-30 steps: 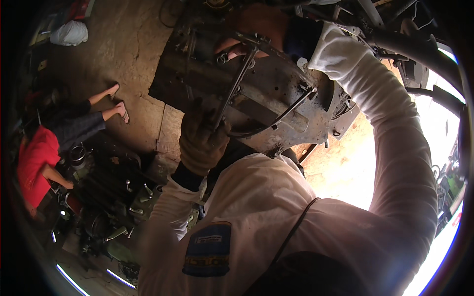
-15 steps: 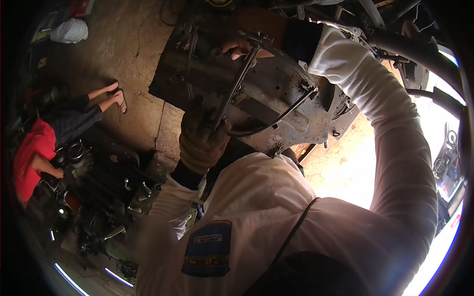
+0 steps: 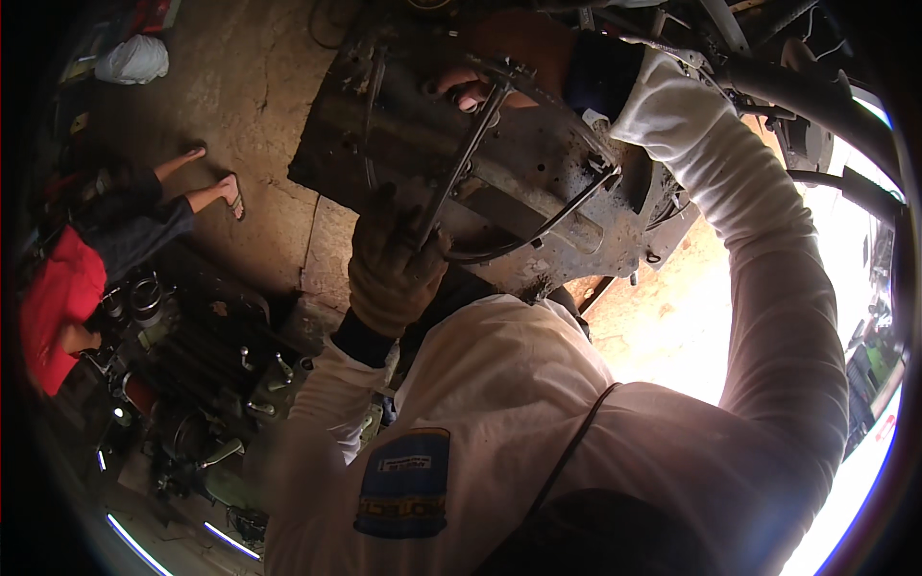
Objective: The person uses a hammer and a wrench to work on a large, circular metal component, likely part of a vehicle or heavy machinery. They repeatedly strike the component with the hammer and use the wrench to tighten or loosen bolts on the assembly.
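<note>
Greasy metal housing point(image 3: 499, 182) is being worked: gloved left hand point(image 3: 394, 274) clenched round a long rod point(image 3: 459, 163), right hand point(image 3: 480, 86) grasping its top; next probably a steady, braced turn.

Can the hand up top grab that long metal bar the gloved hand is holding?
Probably yes. The right hand already rests beside the bar's upper end, nothing between them.

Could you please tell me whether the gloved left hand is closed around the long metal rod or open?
Closed: the left hand has its gloved fingers wrapped around the lower end of the metal rod, which slants up across the greasy metal assembly.
</note>
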A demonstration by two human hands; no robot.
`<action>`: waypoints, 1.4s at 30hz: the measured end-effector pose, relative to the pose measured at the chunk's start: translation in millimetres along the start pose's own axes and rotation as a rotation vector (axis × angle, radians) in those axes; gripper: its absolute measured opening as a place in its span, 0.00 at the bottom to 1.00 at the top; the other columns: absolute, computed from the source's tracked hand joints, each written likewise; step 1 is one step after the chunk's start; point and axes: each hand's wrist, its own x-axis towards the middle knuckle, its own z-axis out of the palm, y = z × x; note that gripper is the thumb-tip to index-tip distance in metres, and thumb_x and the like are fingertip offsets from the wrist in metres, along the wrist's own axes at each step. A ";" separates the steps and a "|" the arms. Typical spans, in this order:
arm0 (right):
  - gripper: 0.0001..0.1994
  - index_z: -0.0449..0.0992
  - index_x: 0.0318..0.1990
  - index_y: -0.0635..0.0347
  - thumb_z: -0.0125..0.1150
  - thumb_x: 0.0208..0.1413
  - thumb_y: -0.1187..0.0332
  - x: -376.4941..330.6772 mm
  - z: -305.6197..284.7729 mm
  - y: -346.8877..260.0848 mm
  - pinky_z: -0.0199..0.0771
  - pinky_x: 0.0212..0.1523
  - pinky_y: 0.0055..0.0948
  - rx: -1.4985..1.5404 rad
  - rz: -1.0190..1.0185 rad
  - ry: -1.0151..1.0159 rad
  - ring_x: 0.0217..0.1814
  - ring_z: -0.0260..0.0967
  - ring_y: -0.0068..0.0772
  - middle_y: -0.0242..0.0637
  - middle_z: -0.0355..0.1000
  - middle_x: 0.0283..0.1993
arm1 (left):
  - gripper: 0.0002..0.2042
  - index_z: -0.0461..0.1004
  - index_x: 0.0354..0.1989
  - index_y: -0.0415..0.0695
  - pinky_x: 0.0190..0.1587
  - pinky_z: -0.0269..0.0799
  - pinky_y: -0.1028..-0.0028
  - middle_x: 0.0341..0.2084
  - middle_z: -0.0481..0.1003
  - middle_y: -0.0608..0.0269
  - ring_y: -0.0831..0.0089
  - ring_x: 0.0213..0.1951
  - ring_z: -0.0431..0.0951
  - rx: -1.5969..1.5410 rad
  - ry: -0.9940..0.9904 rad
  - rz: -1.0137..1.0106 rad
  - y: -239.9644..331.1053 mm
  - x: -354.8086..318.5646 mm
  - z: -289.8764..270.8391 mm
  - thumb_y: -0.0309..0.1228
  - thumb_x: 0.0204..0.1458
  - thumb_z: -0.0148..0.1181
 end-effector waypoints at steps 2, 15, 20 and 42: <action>0.19 0.77 0.52 0.56 0.59 0.50 0.66 -5.2 7.5 6.6 0.73 0.48 0.49 -0.021 -0.029 0.116 0.49 0.73 0.58 0.53 0.76 0.46 | 0.22 0.68 0.58 0.60 0.59 0.70 0.50 0.65 0.62 0.52 0.42 0.62 0.66 0.042 -0.031 0.051 -6.7 -7.6 3.0 0.38 0.55 0.64; 0.17 0.77 0.48 0.58 0.61 0.50 0.64 4.2 8.0 2.0 0.72 0.46 0.46 0.001 0.009 0.046 0.47 0.71 0.53 0.49 0.75 0.44 | 0.22 0.67 0.59 0.59 0.59 0.71 0.51 0.62 0.64 0.55 0.44 0.61 0.67 0.033 -0.017 0.047 -7.6 -9.6 5.4 0.38 0.55 0.64; 0.16 0.77 0.47 0.58 0.61 0.52 0.61 24.1 16.8 3.0 0.71 0.42 0.40 0.069 -0.020 0.061 0.42 0.70 0.45 0.45 0.74 0.40 | 0.23 0.67 0.59 0.60 0.58 0.72 0.50 0.61 0.65 0.55 0.43 0.60 0.68 0.011 0.002 0.049 -7.9 -8.8 5.7 0.38 0.55 0.65; 0.17 0.76 0.45 0.58 0.63 0.62 0.53 5.7 -8.9 -57.7 0.65 0.24 0.21 0.894 0.460 -0.367 0.22 0.63 0.17 0.28 0.72 0.28 | 0.20 0.70 0.52 0.55 0.55 0.72 0.50 0.59 0.68 0.61 0.43 0.61 0.68 -0.030 -0.034 0.012 -4.2 -2.6 1.3 0.28 0.50 0.65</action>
